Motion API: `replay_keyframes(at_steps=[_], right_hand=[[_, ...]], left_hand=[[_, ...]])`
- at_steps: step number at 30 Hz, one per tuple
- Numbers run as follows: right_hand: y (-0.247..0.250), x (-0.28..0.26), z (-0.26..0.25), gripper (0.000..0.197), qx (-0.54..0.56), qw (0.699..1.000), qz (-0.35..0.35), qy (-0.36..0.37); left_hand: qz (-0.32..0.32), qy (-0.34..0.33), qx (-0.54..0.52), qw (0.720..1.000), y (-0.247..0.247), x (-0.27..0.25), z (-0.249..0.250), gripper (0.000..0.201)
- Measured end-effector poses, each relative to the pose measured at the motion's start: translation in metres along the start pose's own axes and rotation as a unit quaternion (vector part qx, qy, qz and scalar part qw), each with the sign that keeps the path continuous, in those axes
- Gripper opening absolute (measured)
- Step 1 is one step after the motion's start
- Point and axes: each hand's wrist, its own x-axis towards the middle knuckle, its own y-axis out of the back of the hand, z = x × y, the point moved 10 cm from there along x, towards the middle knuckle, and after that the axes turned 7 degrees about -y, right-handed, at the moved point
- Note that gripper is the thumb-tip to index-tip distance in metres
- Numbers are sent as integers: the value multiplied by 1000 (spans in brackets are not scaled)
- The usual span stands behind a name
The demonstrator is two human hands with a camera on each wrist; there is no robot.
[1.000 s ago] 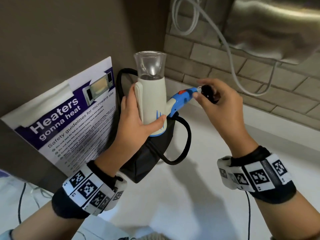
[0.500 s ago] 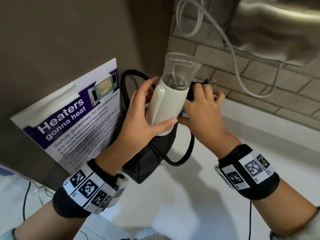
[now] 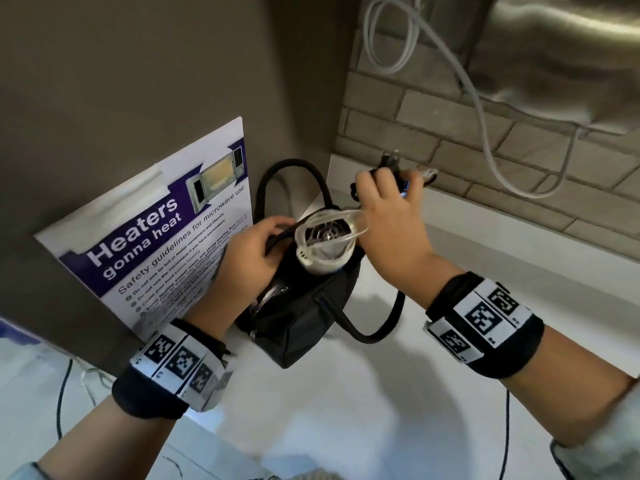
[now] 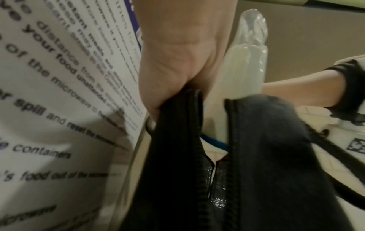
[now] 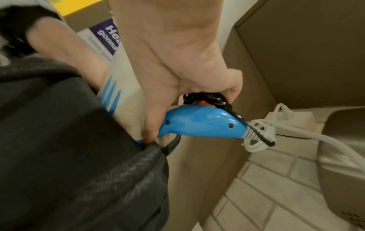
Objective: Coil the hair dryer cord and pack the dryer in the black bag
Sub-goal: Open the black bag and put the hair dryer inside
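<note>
Hair dryer (image 3: 325,251) goes nozzle-up into the black bag (image 3: 304,317) — left hand (image 3: 249,251) pinching the bag's rim, right hand (image 3: 391,216) gripping blue handle (image 5: 199,123) and coiled cord (image 5: 205,97).

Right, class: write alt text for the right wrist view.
A right hand grips the blue handle of a hair dryer and its coiled black cord, lowering the dryer into a black bag. Behind are tiles and a white cable.

Left hand (image 3: 252,251) pinched tight; right hand (image 3: 391,216) curled, gripping
</note>
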Motion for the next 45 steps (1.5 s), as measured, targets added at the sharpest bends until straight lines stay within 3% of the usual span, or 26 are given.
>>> replay_keyframes(at_steps=[2,5,7,11,16,21,26,35,39,43,45], right_hand=[[-7,-12,-16,34,3,998,-14,67],[-24,-38,-38,23,-1,987,-80,142],[-34,-51,-48,11,8,978,-128,163],[-59,-67,-66,6,54,953,-228,193],[-83,-71,-75,28,91,917,-324,212],[-121,-100,-83,36,94,848,-466,236],[-133,-106,-87,36,165,824,-489,235],[-125,-106,-97,19,264,826,-448,215],[-120,-101,-96,25,274,823,-455,201],[-112,-84,-68,26,192,866,-434,158],[-107,-75,-42,33,159,874,-442,128]], left_hand=[[15,32,-105,994,2,2,-11,27],[60,100,-175,978,0,1,-25,21],[78,116,-199,970,-7,-1,-25,20],[67,134,-237,960,-18,-3,-26,22],[62,156,-276,946,-21,-7,-23,23],[62,162,-301,938,-20,-10,-21,24],[64,167,-318,931,-23,-10,-20,22],[59,167,-306,935,-19,-11,-24,21],[64,165,-303,936,-16,-12,-25,20],[71,169,-304,935,-9,-15,-30,20],[75,168,-300,936,-7,-17,-31,19]])
